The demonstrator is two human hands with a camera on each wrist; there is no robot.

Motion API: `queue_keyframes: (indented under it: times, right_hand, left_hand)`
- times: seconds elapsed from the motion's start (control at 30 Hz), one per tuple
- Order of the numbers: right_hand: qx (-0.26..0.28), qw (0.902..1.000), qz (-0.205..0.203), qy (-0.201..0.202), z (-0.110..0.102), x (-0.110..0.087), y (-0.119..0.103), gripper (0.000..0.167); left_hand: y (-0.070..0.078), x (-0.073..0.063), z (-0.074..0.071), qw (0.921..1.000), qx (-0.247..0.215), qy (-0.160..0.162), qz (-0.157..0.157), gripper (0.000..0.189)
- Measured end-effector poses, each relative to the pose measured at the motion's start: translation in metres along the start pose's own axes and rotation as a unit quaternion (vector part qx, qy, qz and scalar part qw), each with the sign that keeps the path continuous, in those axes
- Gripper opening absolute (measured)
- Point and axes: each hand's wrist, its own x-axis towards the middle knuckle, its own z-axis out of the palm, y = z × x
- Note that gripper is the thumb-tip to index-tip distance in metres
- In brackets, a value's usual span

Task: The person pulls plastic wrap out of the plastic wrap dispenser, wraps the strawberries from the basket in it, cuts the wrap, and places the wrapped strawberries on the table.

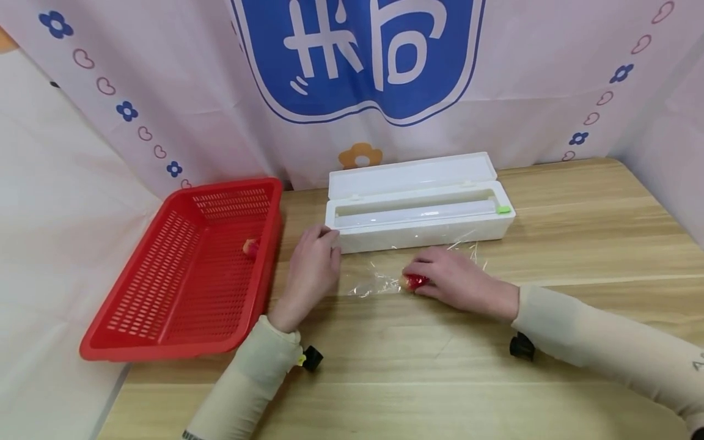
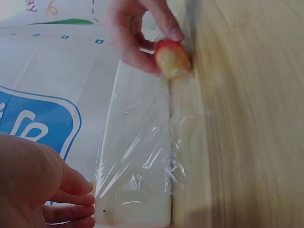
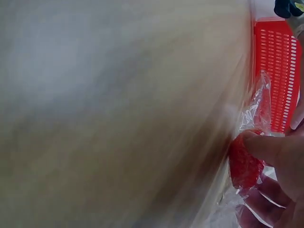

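Right, so everything hinges on where the small red-and-yellow fruit [image 1: 414, 282] sits: in front of the white box [image 1: 419, 238], a bit right of the L hand [image 1: 312, 266], and already in the R hand [image 1: 452, 279]. R is obv. the nearer of the hands; L is well apart from it, w/ its fingertips at the box's front left corner. R pinches the fruit b/w thumb & fingers, w/ clear film [image 1: 376, 285] clinging round at least part of it. L has its fingers bent, tips by the film's edge acc. to the left wrist view; can't tell if they grip film or just touch the box.

Fruit is roundish, so no strong long axis; yellow end points left, toward L. Box & the roll [image 1: 415, 213] in it run approx. left–right, & the loose film trails the same way, from fruit back toward L, b/w box & the person. Can't tell if the fruit touches the surface [image 1: 396, 366]. Red basket [image 1: 165, 352] is left of L, w/ another fruit [image 1: 252, 247] inside.
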Motion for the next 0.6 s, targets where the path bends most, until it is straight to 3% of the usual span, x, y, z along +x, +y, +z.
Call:
queue_keyframes:
  times: [0.13, 0.23, 0.37, 0.47, 0.6]
  right_hand:
    - [0.005, 0.9999, -0.008, -0.004, -0.001, -0.005, -0.005, 0.031]
    - [0.016, 0.9997, 0.002, -0.019, -0.004, -0.011, -0.010, 0.032]
    - [0.031, 0.9986, 0.018, -0.039, -0.008, -0.018, -0.017, 0.035]
    - [0.038, 0.9979, 0.023, -0.047, -0.009, -0.022, -0.020, 0.037]
    - [0.049, 0.9968, 0.026, -0.057, -0.010, -0.026, -0.021, 0.038]
  left_hand:
    - [0.000, -0.001, -0.003, 0.9999, -0.008, 0.004, -0.010, 0.031]
    - [0.002, -0.004, -0.004, 0.9998, -0.009, 0.015, 0.010, 0.029]
    - [0.014, -0.014, -0.001, 0.9974, -0.020, 0.020, 0.067, 0.025]
    - [0.028, -0.023, 0.004, 0.9926, -0.034, -0.006, 0.117, 0.023]
    - [0.046, -0.033, 0.012, 0.9804, -0.028, -0.056, 0.187, 0.021]
